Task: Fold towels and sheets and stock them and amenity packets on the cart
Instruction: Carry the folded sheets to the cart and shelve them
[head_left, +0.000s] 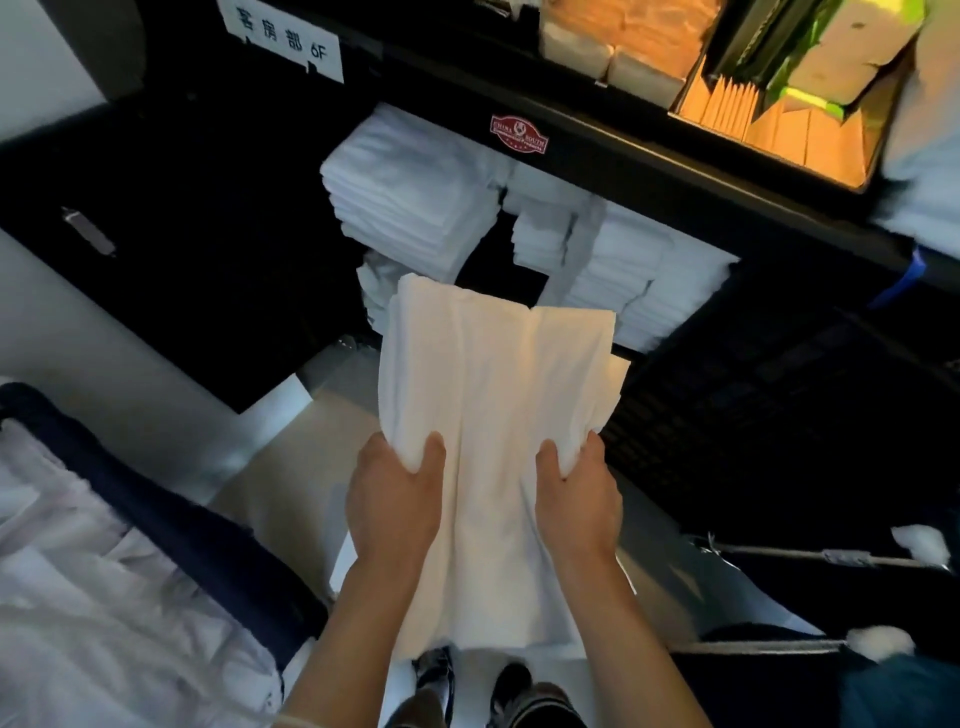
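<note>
Fingers hidden under folded sheet (493, 441) | left hand (395, 499), right hand (582, 493) grasping it

Two hands, the left hand (397, 499) and right hand (579, 493), share one folded white sheet (493, 395). Three stacks of folded linen (415, 192) fill one black cart (597, 156). Two shoes (434, 670) show below.

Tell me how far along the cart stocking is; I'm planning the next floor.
Done: folded stacks fill the cart shelf, packets sit in the top tray. In hand: left hand and right hand hold a folded sheet. Left: loose linen in the bin.
</note>
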